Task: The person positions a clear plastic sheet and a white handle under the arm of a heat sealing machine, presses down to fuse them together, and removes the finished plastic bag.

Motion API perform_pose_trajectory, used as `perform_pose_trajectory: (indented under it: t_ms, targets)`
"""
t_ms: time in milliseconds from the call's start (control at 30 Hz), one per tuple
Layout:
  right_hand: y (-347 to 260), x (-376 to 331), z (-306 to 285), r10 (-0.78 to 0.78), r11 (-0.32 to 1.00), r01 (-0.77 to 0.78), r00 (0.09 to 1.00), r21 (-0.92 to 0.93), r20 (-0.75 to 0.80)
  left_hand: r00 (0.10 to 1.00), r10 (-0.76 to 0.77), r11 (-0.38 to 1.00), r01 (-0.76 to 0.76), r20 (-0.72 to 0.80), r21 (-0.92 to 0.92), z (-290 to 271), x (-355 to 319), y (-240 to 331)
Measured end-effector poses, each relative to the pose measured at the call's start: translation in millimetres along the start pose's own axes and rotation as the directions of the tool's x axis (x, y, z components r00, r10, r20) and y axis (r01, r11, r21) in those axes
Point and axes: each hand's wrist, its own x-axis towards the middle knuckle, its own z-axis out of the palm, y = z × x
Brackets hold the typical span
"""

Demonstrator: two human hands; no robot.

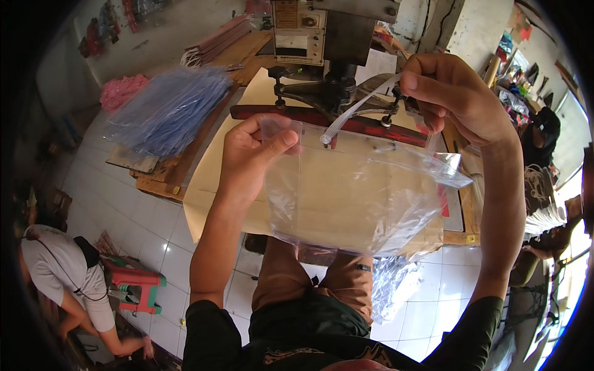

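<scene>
A clear plastic bag (352, 191) with creased sides hangs in front of me over a tan sheet. My left hand (250, 154) pinches its upper left corner between thumb and fingers. Higher up on the right, my right hand (461, 96) is closed on the end of a thin clear plastic strip (362, 112). The strip slants down and left to the bag's top edge; whether it is still joined there I cannot tell. Just behind the bag is the red bar (297, 116) of a press machine (343, 80).
A stack of bluish clear plastic sheets (170, 111) lies on the left, beside a pink bundle (124, 91). The machine's control box (299, 34) stands at the back. Clear plastic (394, 287) lies on the tiled floor. At lower left, another person (68, 272) bends near a red-and-green stool (133, 281).
</scene>
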Motion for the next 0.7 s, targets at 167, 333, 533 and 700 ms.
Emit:
perform_pose_trajectory:
  t_ms: [167, 333, 533, 700]
  targets:
    - [2, 2, -5, 0.024, 0.998, -0.026, 0.999, -0.059, -0.041, 0.998, 0.056, 0.998, -0.056, -0.033, 0.008, 8, -1, 5]
    - [-1, 5, -4, 0.034, 0.995, -0.04, 0.997, -0.093, -0.07, 0.993, 0.115, 0.992, -0.115, -0.015, 0.047, 8, 1, 5]
    - [-5, 10, 1, -0.005, 0.988, -0.002, 0.999, -0.154, -0.04, 0.98, 0.196, 0.974, -0.197, 0.023, 0.113, 9, -1, 5]
    - [-6, 14, -5, 0.002, 0.991, 0.001, 1.0, -0.137, 0.019, 0.972, 0.234, 0.96, -0.231, -0.001, 0.16, 5, -1, 4]
